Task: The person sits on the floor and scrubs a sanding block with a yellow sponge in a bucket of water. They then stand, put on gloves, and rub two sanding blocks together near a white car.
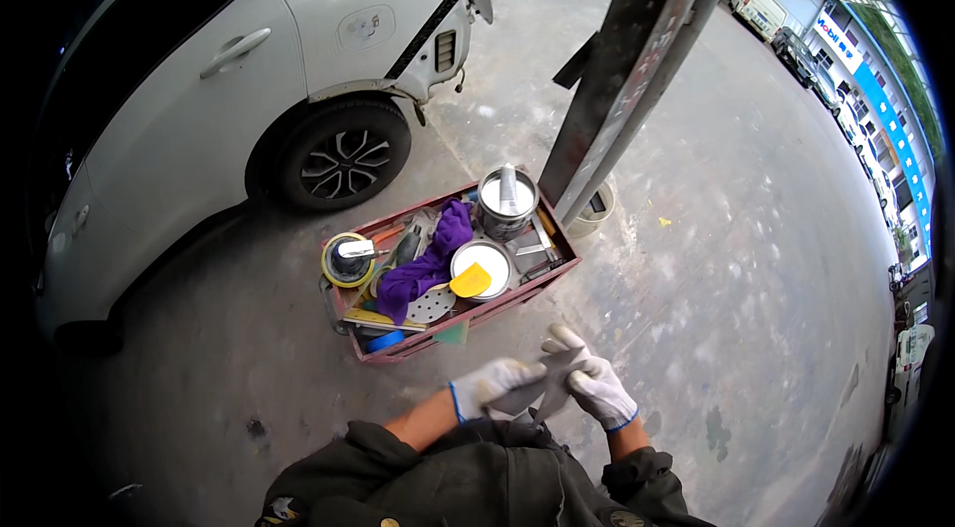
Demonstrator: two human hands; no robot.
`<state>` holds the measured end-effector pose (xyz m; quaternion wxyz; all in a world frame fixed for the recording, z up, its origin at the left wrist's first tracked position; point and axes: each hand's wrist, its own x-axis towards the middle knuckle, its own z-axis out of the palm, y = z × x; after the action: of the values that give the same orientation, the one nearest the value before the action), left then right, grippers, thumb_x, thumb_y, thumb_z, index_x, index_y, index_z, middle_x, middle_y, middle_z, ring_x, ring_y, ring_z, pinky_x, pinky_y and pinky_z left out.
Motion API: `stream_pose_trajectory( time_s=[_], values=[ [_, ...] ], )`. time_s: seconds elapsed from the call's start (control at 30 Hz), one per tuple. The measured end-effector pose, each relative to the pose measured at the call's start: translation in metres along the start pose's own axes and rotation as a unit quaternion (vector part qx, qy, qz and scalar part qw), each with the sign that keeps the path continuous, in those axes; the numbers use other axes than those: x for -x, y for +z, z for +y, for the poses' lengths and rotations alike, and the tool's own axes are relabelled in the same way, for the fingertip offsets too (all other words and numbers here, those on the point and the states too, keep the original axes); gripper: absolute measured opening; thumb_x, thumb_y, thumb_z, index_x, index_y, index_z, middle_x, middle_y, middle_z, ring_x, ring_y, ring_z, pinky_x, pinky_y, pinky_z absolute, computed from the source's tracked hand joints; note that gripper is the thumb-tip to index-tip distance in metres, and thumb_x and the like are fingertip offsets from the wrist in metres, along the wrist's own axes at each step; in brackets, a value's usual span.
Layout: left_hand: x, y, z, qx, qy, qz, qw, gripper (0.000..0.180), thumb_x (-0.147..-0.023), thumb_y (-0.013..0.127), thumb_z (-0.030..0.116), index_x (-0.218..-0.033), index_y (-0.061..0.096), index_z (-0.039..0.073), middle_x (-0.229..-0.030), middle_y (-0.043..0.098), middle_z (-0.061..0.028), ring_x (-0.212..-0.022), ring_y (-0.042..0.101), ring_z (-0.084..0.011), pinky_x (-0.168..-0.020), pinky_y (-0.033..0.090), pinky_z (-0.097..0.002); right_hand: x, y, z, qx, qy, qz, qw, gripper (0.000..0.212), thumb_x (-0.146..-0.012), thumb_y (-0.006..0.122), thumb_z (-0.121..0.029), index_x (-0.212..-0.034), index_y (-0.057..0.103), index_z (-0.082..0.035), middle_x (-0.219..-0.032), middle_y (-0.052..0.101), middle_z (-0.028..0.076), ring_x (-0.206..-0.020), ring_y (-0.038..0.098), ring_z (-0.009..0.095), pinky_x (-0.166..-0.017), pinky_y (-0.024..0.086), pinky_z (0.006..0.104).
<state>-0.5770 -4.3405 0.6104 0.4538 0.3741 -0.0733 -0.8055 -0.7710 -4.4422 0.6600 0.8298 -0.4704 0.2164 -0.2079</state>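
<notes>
My left hand (494,386) and my right hand (603,394) wear white knit gloves and are held close together in front of my body. Between them is a thin grey sheet (557,380), bent or folded, which looks like sandpaper. The fingers of both hands close on it; the left glove is smeared by motion. Just beyond the hands stands a red tool cart (517,297). On it lie a purple cloth (438,258), a white-topped can (493,256) with a yellow scraper (471,280) on it, and a perforated white disc (434,305).
A larger can (491,210) with a tube across its top and a yellow-rimmed round container (338,273) also sit on the cart. A steel post (627,79) rises behind it, beside a bucket (601,213). A silver car (199,119) without its rear bumper stands at left.
</notes>
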Motion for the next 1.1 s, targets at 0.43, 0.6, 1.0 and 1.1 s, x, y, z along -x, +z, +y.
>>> stream_pose_trajectory(
  time_s=[0.43, 0.6, 1.0, 1.1],
  values=[
    [0.013, -0.049, 0.038, -0.052, 0.187, 0.127, 0.973, 0.036, -0.100, 0.062, 0.021, -0.125, 0.061, -0.005, -0.111, 0.068, -0.0067, -0.097, 0.064, -0.0108, -0.086, 0.053, -0.0278, -0.106, 0.003, 0.035, 0.237, 0.140, 0.219, 0.936, 0.030, -0.097, 0.065, -0.024, -0.107, 0.070, 0.004, -0.087, 0.070, 0.003, -0.075, 0.059, 0.006, -0.067, 0.048, 0.0238],
    [-0.018, -0.068, 0.045, 0.057, 0.222, 0.234, 0.945, 0.037, -0.097, 0.066, 0.015, -0.126, 0.061, -0.007, -0.113, 0.068, -0.0090, -0.095, 0.067, -0.0130, -0.084, 0.055, -0.0264, -0.156, -0.066, 0.013, 0.205, 0.071, 0.368, 0.904, 0.028, -0.098, 0.063, -0.022, -0.107, 0.069, 0.004, -0.092, 0.071, 0.006, -0.080, 0.063, 0.009, -0.071, 0.052, 0.0275],
    [-0.017, -0.035, 0.130, 0.031, 0.211, 0.200, 0.956, 0.051, -0.096, 0.056, 0.011, -0.139, 0.045, -0.013, -0.139, 0.055, -0.0224, -0.123, 0.059, -0.0272, -0.105, 0.047, -0.0380, -0.261, -0.143, 0.004, 0.315, 0.055, 0.173, 0.932, 0.043, -0.102, 0.055, -0.035, -0.103, 0.068, 0.005, -0.081, 0.069, 0.007, -0.069, 0.063, 0.012, -0.062, 0.051, 0.0293],
    [-0.035, -0.032, 0.130, -0.024, 0.289, 0.220, 0.931, 0.065, -0.093, 0.063, 0.016, -0.148, 0.038, -0.007, -0.153, 0.043, -0.0156, -0.138, 0.045, -0.0232, -0.115, 0.033, -0.0354, -0.280, -0.083, -0.031, 0.110, 0.411, 0.078, 0.902, 0.046, -0.103, 0.049, -0.040, -0.108, 0.068, 0.001, -0.073, 0.067, 0.010, -0.053, 0.062, 0.021, -0.049, 0.050, 0.0337]
  ],
)
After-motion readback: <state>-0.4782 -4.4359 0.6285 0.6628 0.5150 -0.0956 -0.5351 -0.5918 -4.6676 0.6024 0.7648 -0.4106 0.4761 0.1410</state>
